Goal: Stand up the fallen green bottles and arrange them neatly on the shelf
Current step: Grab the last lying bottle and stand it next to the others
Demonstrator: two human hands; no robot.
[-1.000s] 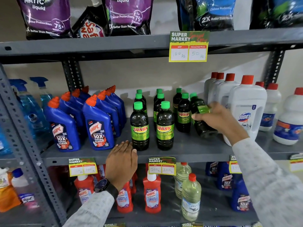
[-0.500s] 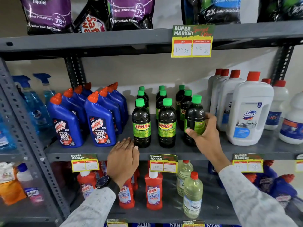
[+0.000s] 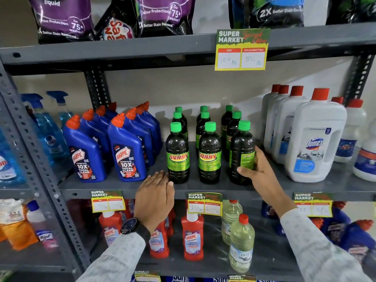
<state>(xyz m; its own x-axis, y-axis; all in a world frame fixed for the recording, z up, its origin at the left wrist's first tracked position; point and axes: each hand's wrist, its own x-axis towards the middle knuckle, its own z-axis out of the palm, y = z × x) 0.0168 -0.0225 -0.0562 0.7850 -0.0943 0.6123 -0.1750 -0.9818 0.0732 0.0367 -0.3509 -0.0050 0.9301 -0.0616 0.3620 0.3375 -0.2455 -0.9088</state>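
Note:
Several dark bottles with green caps and green SUNNY labels stand upright in three rows on the grey middle shelf (image 3: 203,189). My right hand (image 3: 258,171) grips the front right green bottle (image 3: 242,151), which stands upright with its label turned to the side. The front middle bottle (image 3: 209,153) and front left bottle (image 3: 177,153) face forward. My left hand (image 3: 155,195) rests flat on the shelf's front edge, fingers apart, just left of the front left bottle, holding nothing.
Blue Harpic bottles (image 3: 126,151) stand close on the left, white Domex jugs (image 3: 313,143) close on the right. Price tags (image 3: 204,203) hang on the shelf edge. Red and clear bottles fill the shelf below, pouches the shelf above.
My right hand has swung the tilted green bottle upright and set it at the front of the right row. My left hand has stayed on the shelf edge.

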